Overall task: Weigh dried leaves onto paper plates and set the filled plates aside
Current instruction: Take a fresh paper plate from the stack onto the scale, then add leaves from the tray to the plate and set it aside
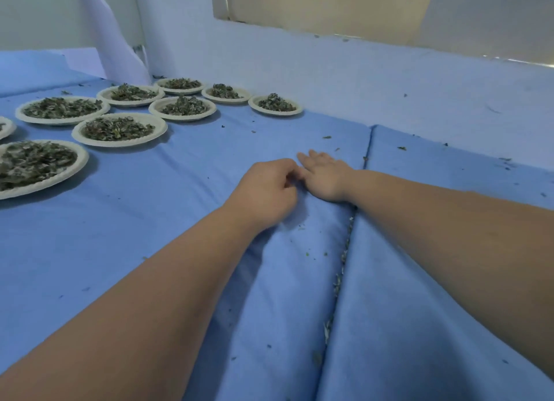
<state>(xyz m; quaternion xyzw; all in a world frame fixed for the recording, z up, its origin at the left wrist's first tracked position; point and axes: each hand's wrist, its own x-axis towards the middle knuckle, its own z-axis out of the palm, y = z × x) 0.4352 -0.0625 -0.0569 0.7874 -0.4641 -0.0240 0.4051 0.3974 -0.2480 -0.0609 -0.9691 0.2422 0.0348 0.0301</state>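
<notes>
Nine paper plates (120, 144) heaped with dried leaves (117, 128) sit grouped at far left on the blue cloth (150, 221), two cut off by the left edge. Left hand (263, 191) is near centre, fingers curled in, nothing seen in them. Right hand (323, 176) is just beside it, fingers straight, palm flat on the cloth by the seam (341, 266), which holds leaf crumbs. A curled white sheet (117, 50) stands far left.
</notes>
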